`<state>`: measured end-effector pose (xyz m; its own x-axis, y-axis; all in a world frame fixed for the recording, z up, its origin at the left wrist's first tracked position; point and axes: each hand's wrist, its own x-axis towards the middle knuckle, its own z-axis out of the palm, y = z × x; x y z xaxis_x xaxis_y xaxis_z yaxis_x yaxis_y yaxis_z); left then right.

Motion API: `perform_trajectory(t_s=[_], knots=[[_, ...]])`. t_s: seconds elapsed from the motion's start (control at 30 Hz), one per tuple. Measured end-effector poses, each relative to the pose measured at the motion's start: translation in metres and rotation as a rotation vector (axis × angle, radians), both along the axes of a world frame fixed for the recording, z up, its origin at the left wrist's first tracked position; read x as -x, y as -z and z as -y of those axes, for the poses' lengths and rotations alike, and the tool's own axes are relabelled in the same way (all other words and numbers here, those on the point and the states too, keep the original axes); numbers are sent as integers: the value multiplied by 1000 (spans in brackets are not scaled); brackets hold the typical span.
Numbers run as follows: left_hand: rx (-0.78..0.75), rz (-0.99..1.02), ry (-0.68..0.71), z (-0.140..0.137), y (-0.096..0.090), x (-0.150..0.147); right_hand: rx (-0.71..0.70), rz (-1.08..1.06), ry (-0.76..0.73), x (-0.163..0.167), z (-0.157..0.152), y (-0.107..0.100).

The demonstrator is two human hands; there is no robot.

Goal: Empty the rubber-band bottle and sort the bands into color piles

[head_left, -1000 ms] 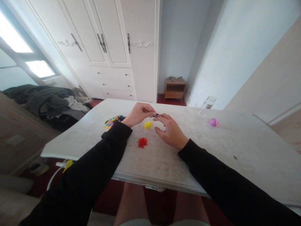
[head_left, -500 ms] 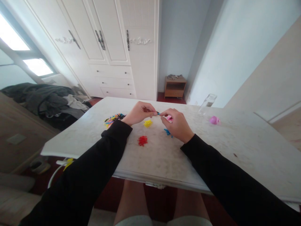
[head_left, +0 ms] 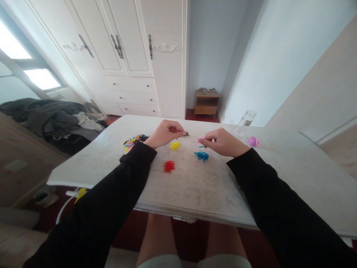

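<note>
My left hand (head_left: 166, 133) is closed in a pinch above the table, with small black rubber bands (head_left: 187, 133) poking out from its fingertips. To the right, my right hand (head_left: 224, 142) pinches a thin blue rubber band (head_left: 201, 146). Just beneath that hand lies a heap of blue rubber bands (head_left: 202, 156). A pink heap (head_left: 201, 140) is partly hidden behind my right fingers. The yellow heap (head_left: 175, 146) sits below my left fingertips, and nearer to me is a red heap (head_left: 169, 166). A mixed-colour pile (head_left: 136, 141) lies left of my left wrist.
On the white table (head_left: 184, 190), a clear glass bottle (head_left: 247, 120) and a pink-purple object (head_left: 253, 141) stand at the right. Dark clothes (head_left: 55, 119) are heaped to the left. Beyond the table are a white wardrobe (head_left: 170, 82) and a small wooden cabinet (head_left: 206, 102).
My right hand has moved right and away from my left hand, with a blue rubber band now between its fingers. The blue heap has come into fuller view. My left hand has stayed put.
</note>
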<state>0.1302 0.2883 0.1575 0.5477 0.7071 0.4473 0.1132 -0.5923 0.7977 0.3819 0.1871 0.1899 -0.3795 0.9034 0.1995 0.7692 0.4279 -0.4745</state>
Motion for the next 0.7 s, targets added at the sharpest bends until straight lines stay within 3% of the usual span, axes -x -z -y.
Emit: perform_trajectory(t_s=[0.13, 0.27, 0.7], knots=[[-17, -15, -11, 0, 0, 1, 162, 36, -11, -12, 1, -5], [-16, -15, -16, -1, 1, 0, 239, 99, -54, -17, 0, -5], [-26, -46, -32, 0, 1, 1, 243, 165, -33, -13, -1, -2]])
